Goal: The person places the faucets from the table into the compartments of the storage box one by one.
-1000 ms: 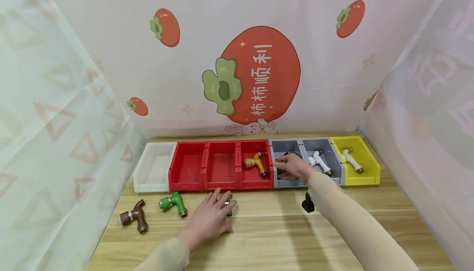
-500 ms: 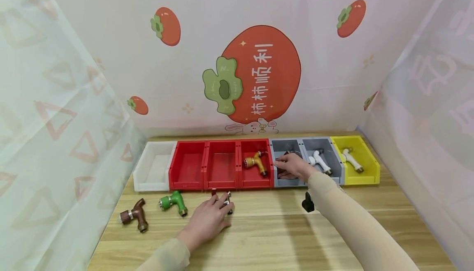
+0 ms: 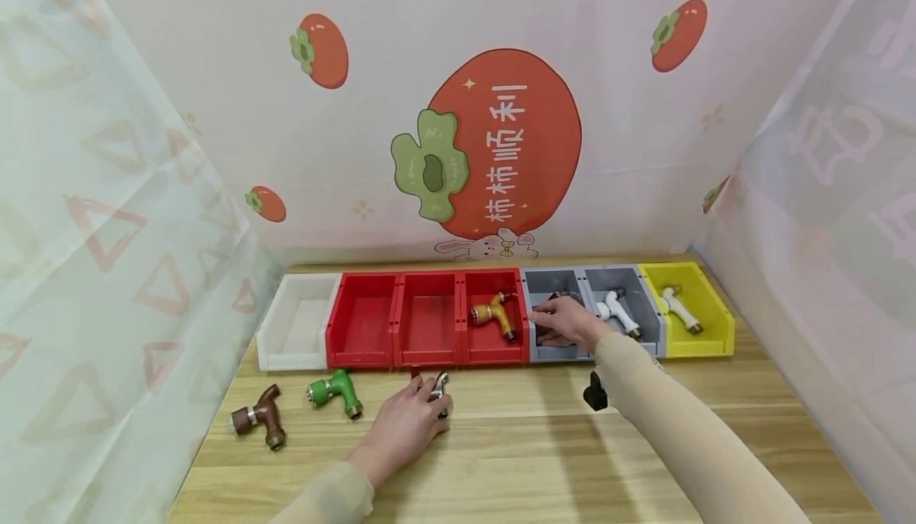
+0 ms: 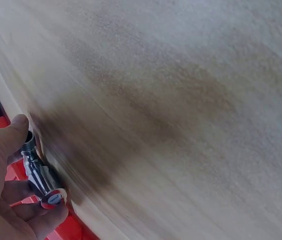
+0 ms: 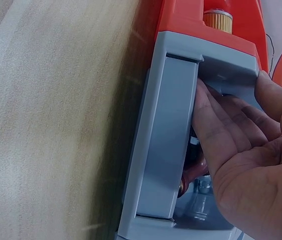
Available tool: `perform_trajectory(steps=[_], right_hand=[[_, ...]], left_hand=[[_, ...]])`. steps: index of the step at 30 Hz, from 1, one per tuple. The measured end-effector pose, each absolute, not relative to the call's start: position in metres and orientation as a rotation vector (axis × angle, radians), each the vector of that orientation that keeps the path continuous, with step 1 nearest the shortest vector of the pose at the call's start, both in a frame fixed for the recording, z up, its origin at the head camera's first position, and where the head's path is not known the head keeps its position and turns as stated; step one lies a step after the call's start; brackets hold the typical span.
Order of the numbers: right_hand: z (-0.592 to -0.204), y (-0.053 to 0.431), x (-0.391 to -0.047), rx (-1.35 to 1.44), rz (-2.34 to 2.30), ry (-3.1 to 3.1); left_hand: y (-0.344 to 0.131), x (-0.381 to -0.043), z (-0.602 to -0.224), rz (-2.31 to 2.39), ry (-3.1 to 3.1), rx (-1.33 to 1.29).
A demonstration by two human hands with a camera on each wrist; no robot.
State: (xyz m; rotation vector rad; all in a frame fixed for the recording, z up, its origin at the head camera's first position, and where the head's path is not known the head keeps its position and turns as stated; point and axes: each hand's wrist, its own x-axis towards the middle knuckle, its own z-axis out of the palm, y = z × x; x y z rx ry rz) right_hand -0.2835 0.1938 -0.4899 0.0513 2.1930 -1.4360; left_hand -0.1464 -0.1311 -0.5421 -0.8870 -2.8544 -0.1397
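My left hand is over a chrome tap with a red-ringed handle end, on the wooden table in front of the red bins. In the left wrist view the tap lies between the thumb and the curled fingers. My right hand reaches into the left grey bin. Its fingers extend down inside, and the thumb rests at the rim beside the red bin. Partly hidden under this hand is a dark red tap in the grey bin.
Left on the table lie a brown tap and a green tap. A yellow tap sits in the right red bin. White taps lie in the right grey bin and yellow bin. A white bin ends the row.
My left hand's fingers have drawn in around the chrome tap, which has shifted slightly and shows more of its red part. The right hand has stayed in place.
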Motion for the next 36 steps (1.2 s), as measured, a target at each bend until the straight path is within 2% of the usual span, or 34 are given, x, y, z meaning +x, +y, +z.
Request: perform_trajectory(steps=[25,36], right_hand=[[-0.488,0.194,-0.282,0.039,-1.443,2.177],[-0.489,0.195,-0.283,0.071,-1.446,2.179]], left_hand=[[-0.132,-0.134,-0.540,0.017,-2.695,-1.057],[-0.127,-0.133,-0.526,0.040,-2.683,-1.063]])
